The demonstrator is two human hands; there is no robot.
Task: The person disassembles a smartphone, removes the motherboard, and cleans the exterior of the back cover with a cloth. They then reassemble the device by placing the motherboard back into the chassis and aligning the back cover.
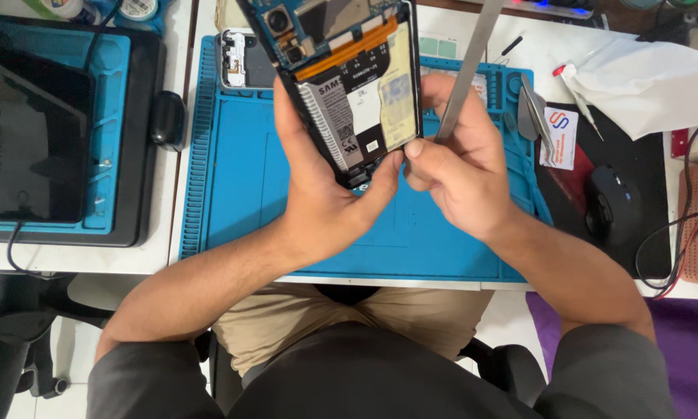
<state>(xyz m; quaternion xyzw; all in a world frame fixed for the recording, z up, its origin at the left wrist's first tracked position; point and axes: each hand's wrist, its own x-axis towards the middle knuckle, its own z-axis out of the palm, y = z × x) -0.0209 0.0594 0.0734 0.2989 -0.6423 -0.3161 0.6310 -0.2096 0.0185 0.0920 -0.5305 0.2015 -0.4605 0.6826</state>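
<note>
My left hand [318,186] grips an opened smartphone [349,77] by its lower end, back cover off, with the battery, an orange flex cable and the circuit board showing. It is held tilted above a blue repair mat [232,178]. My right hand [461,167] is closed around a flat metal pry tool [469,58] that slants up and away. The tool's lower tip sits at the phone's bottom right corner, hidden behind my thumb.
A black heating plate [62,132] with a blue pad lies at the left. A removed phone part [236,60] rests at the mat's far left. Tweezers [537,116], a small card [560,140], a white cloth [644,85] and a black mouse [609,202] are at the right.
</note>
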